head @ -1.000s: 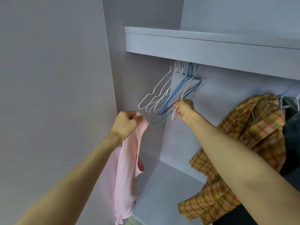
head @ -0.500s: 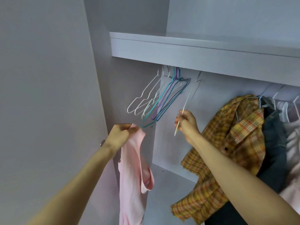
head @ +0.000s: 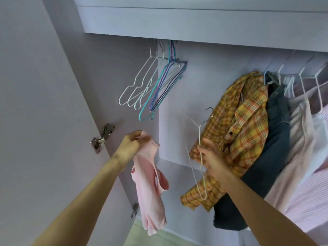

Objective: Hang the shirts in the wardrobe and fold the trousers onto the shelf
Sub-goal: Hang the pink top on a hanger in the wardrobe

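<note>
Open wardrobe (head: 204, 96), pale lilac panels, spare hangers (head: 156, 86) bunched on the rail at 12 o'clock. Left hand (head: 131, 148) pinched the pink shirt (head: 149, 183) at its top edge; the shirt hung straight below. Right hand (head: 211, 157) gripped the white hanger (head: 199, 139), hook up, at 3 o'clock of the shirt, apart. Best move, I'd say: open the neck, feed one hanger arm in first.

My left hand (head: 132, 146) pinches the pink shirt (head: 150, 185) by its top edge, the cloth hanging toward six o'clock. My right hand (head: 210, 157) grips a white wire hanger (head: 198, 157), hook at twelve o'clock, off the rail. Empty hangers (head: 154, 84) hang at eleven o'clock; a yellow plaid shirt (head: 245, 125) hangs at three o'clock of my right hand.
</note>
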Demonstrator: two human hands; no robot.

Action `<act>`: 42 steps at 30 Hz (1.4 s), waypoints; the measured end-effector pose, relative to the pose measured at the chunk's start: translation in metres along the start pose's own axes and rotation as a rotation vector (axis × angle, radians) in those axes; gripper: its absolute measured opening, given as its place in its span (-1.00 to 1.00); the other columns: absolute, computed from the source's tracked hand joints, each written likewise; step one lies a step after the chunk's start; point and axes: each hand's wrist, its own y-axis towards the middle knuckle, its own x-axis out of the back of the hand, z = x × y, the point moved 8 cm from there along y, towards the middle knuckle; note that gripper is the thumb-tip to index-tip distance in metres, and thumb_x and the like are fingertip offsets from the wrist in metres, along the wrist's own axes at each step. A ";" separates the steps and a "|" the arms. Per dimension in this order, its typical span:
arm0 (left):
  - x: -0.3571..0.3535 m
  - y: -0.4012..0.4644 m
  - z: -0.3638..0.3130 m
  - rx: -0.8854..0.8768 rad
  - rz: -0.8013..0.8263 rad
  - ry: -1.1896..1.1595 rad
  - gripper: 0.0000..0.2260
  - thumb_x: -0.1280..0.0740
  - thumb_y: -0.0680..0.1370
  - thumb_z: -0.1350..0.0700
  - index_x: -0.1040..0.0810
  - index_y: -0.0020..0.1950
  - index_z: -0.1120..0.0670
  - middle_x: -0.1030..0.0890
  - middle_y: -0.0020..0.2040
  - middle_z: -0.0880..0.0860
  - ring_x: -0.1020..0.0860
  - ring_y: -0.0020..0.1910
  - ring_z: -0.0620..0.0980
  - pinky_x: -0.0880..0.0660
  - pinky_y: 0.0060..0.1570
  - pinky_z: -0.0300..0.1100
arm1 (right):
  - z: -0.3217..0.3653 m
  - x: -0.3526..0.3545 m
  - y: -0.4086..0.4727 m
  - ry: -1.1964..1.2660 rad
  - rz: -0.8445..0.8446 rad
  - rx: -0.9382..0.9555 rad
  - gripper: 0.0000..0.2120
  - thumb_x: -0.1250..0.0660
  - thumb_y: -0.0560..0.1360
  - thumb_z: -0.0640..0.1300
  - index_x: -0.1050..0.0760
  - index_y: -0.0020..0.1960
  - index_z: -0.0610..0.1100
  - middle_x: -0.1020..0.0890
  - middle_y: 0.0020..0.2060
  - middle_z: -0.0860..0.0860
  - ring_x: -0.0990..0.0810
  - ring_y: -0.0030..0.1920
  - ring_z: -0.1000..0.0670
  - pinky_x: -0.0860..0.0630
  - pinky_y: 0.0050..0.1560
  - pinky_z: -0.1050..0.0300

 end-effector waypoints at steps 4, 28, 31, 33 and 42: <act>-0.005 -0.008 0.002 0.013 0.040 -0.060 -0.86 -0.31 0.51 0.33 -0.56 -0.15 0.11 -0.57 -0.22 0.06 -0.50 -0.20 0.01 -0.45 -0.12 -0.21 | -0.026 0.019 -0.002 -0.322 -0.118 -0.085 -0.76 -0.32 0.51 -0.03 -0.40 -0.31 0.00 -0.42 -0.41 0.07 -0.38 -0.42 0.14 -0.29 -0.42 0.29; 0.011 -0.033 0.000 0.022 0.098 -0.095 -0.84 -0.20 0.55 0.34 -0.50 0.01 0.13 -0.56 -0.03 0.13 -0.53 -0.02 0.07 -0.42 0.13 -0.04 | -0.018 -0.008 -0.039 0.525 -0.393 -0.095 -0.67 0.03 0.58 -0.26 -0.06 -0.33 -0.04 -0.14 -0.63 0.12 -0.07 -0.58 0.13 -0.05 -0.39 0.22; 0.007 -0.041 -0.012 -0.014 0.141 -0.150 -0.82 -0.18 0.55 0.35 -0.50 0.01 0.13 -0.60 -0.10 0.06 -0.57 -0.11 -0.03 -0.50 -0.02 -0.21 | -0.019 -0.034 -0.029 0.512 -0.336 -0.078 -0.66 0.07 0.58 -0.29 -0.08 -0.34 -0.04 -0.14 -0.67 0.15 -0.09 -0.65 0.16 -0.04 -0.52 0.30; 0.006 -0.046 -0.024 -0.045 0.145 -0.225 -0.81 -0.17 0.55 0.35 -0.51 -0.01 0.13 -0.62 -0.19 -0.01 -0.60 -0.21 -0.12 -0.51 -0.18 -0.33 | -0.026 -0.047 -0.026 0.488 -0.327 -0.047 -0.65 0.07 0.60 -0.27 -0.09 -0.33 -0.04 -0.15 -0.68 0.17 -0.10 -0.67 0.18 -0.05 -0.61 0.34; 0.055 -0.059 -0.056 -0.182 -0.028 -0.439 -0.87 -0.24 0.51 0.23 -0.51 0.03 0.17 -0.64 -0.21 0.03 -0.60 -0.26 -0.07 -0.53 -0.25 -0.30 | -0.016 -0.033 -0.017 0.132 -0.522 0.182 -0.64 -0.05 0.62 -0.25 -0.28 -0.35 -0.23 -0.34 -0.41 -0.09 -0.31 -0.37 0.05 -0.26 -0.36 0.27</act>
